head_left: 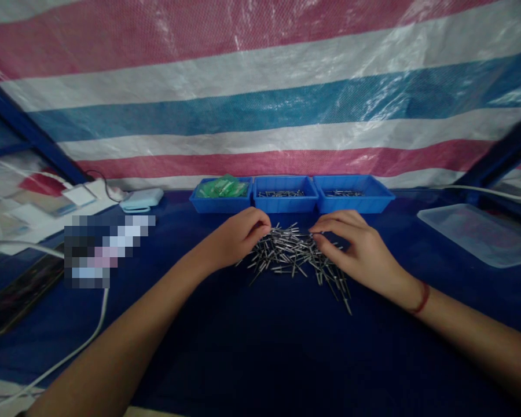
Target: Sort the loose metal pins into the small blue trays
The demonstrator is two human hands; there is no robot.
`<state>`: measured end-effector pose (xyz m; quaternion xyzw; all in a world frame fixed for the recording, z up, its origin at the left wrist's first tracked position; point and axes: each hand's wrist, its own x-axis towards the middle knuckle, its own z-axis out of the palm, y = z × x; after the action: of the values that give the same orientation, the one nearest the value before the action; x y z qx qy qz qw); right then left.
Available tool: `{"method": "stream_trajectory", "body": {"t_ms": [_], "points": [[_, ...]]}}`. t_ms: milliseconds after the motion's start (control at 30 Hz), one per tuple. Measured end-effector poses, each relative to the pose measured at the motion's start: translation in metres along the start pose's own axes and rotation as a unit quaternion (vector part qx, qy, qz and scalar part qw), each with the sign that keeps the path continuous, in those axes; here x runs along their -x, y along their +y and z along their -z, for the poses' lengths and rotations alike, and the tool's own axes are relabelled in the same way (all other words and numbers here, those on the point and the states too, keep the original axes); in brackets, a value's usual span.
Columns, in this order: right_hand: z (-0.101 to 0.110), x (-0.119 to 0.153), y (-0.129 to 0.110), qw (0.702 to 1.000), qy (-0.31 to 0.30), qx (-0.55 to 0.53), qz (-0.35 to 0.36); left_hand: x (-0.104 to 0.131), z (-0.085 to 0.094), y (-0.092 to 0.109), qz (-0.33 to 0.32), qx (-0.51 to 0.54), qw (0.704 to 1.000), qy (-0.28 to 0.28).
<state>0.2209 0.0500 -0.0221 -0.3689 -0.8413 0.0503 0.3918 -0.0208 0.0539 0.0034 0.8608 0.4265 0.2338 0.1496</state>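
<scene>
A loose pile of silvery blind rivets (286, 252) lies on the dark blue tabletop (260, 347) between my two hands. My left hand (238, 234) is at the pile's left edge, thumb and fingertips pinched together; whatever they grip is too small to make out. At the right edge of the pile, my right hand (360, 249) has its thumb and fingers closed around the end of a thin rivet. Its fingertips hide part of that rivet. A reddish cord circles the right wrist.
Behind the pile stand three blue bins: the left bin (221, 205) with green plastic bags (223, 186), the middle bin (285, 204) and right bin (356, 204) with rivets. A clear plastic lid (481, 234) lies right. Left are a phone (21, 289), a white cable (102, 318) and a light-blue case (142, 200).
</scene>
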Motion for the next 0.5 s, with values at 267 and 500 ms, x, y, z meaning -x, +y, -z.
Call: {"method": "stream_trajectory", "body": {"t_ms": [267,500], "points": [[0.001,0.001,-0.031,0.969,0.014,-0.234,-0.083,0.005,-0.029,0.042,0.027,0.164,0.986,0.004],[0.001,0.001,-0.032,0.951,0.024,-0.286,-0.112,0.009,-0.031,0.051,0.037,0.217,0.975,-0.020]]}}
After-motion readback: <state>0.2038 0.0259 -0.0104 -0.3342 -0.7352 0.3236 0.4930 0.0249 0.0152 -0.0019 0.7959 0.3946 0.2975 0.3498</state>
